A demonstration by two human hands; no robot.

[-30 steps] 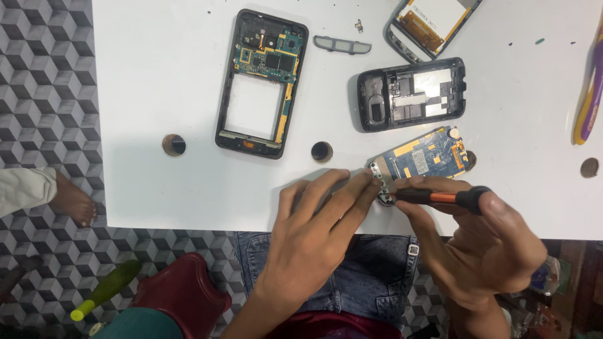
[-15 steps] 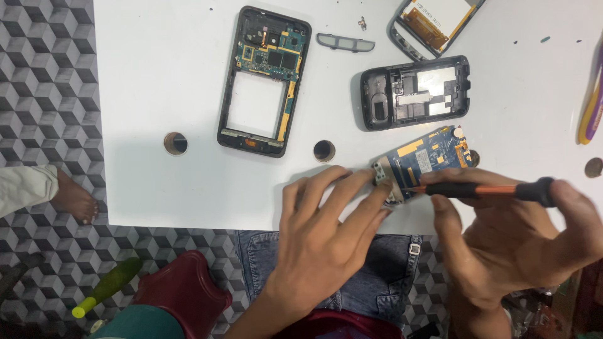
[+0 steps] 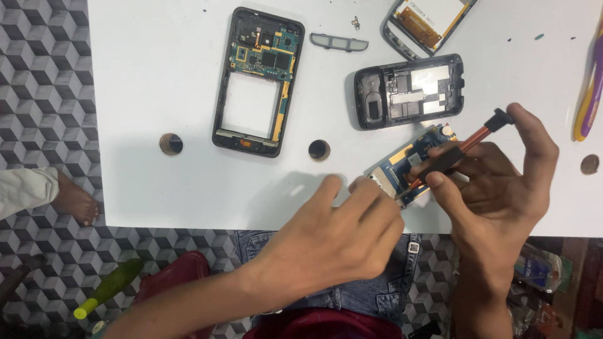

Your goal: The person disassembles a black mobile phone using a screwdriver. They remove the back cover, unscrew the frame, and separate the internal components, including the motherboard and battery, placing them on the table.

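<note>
Hands: we see our two bare hands over the near edge of a white table (image 3: 157, 81), viewed from above.
Left hand: our left hand (image 3: 333, 235) lies palm down, fingers loosely spread, its fingertips pressing the near left end of a small blue circuit board (image 3: 411, 160); it pins the board and grasps nothing.
Right hand: our right hand (image 3: 496, 188) pinches an orange and black screwdriver (image 3: 458, 150) between thumb and fingers, the forefinger capping the handle's black end.
Screwdriver: it slants down to the left, and its tip meets the board near the left fingertips.
Circuit board: it lies flat and tilted on the table between both hands, close to the near edge, partly hidden by fingers.
Beyond the board: a black phone housing (image 3: 409, 91) sits just past it; a screen part (image 3: 430, 22) lies further back.
Left of centre: a black phone frame (image 3: 257, 81) with a green board inside it lies well apart from our hands, and a small grey strip (image 3: 339, 43) lies beside its top.
Table holes: two round holes (image 3: 319, 150) sit between the frame and our hands.
Floor: a bare foot (image 3: 75, 201) of another person shows at left.
</note>
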